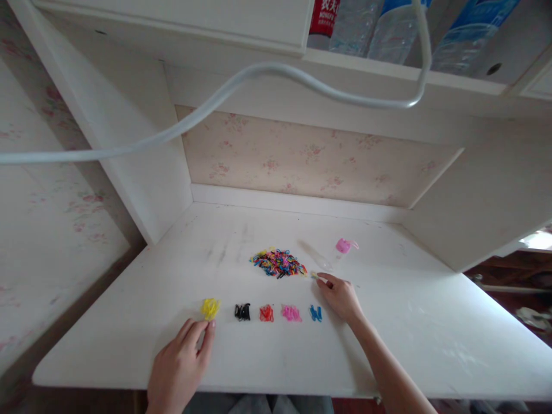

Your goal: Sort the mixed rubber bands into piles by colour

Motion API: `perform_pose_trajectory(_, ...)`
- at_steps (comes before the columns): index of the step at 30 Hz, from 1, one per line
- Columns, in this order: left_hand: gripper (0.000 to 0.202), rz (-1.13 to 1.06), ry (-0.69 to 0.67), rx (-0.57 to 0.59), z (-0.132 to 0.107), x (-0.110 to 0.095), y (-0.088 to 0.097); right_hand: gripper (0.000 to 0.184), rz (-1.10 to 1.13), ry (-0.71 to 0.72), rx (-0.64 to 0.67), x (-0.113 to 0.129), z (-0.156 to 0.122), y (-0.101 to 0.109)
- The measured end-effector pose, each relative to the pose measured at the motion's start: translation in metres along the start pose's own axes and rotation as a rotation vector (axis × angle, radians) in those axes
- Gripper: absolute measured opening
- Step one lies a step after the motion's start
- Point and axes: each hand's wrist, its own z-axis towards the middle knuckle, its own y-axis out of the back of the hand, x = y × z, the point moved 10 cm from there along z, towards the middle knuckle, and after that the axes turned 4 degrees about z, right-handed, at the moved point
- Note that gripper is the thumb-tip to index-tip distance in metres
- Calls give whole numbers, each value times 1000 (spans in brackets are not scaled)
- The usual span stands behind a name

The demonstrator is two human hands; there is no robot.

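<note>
A mixed heap of small coloured rubber bands (278,263) lies mid-desk. In front of it sit small sorted piles: yellow (210,308), black (242,311), red (266,313), pink (291,313) and blue (315,313). My left hand (183,362) rests flat on the desk, fingertips just below the yellow pile, fingers stretched out. My right hand (340,296) reaches to the heap's right edge, fingertips pinched on a tiny pale band (314,276).
A clear plastic bag with a pink closure (345,245) lies behind my right hand. The white desk (409,339) sits in an alcove with side walls and a floral back panel. A white cable (267,72) hangs overhead. Bottles (388,23) stand on the shelf above.
</note>
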Motion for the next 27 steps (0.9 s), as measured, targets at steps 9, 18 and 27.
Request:
perform_pose_trajectory(9, 23, 3, -23, -20, 1, -3, 4, 36, -5, -17, -42, 1, 8, -5)
perform_pose_trajectory(18, 23, 7, -18, -24, 2, -4, 6, 42, 131, -51, -126, -7, 5, 1)
perform_pose_trajectory(27, 22, 26, -21, -29, 2, -4, 6, 54, 244, -59, -157, -10, 7, 7)
